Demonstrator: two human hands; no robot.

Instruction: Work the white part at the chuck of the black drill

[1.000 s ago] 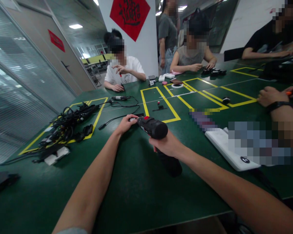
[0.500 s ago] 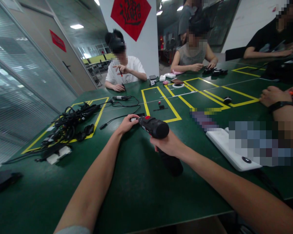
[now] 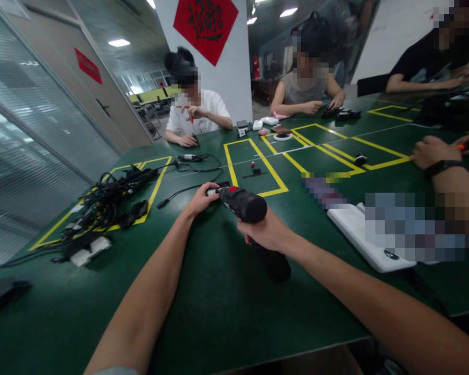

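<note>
power drill — gripped in right hand

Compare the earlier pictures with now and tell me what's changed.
The person standing in the background has moved rightward, behind the seated one. The camera view has shifted slightly. Nothing was visibly taken up or let go: the right hand still grips the power drill, the left hand still holds the small piece, and the cable pile lies as before.
</note>
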